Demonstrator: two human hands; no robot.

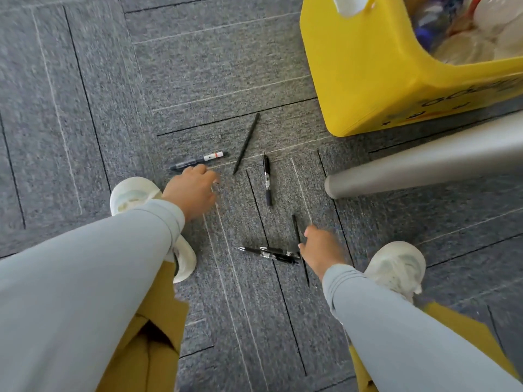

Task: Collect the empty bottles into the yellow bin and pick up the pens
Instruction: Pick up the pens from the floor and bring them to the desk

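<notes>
Six pens [267,193] lay scattered on the grey carpet-tile floor [85,108] as a person in pale blue sleeves [127,264] reached down with both hands. The left hand [192,190] hovered just beside a black pen with a white and red end [196,160], its fingers loosely curled and nothing seen in its hold. The right hand [319,247], blurred, was at the ends of two crossed black click pens [268,252] and over a thin black stick pen [297,230]. Whether its fingers had closed on any of them could not be told. Between the hands lay another black click pen with a silver band [267,181], and beyond it a second thin black stick pen [246,144], tilted. The yellow plastic bin [368,80] stood on the floor at upper right, well apart from both hands, with clear plastic bottles [481,38] piled inside. A grey metal leg [424,162] ran just in front of the bin. White shoes [133,196] flanked the pens, one near each hand.
</notes>
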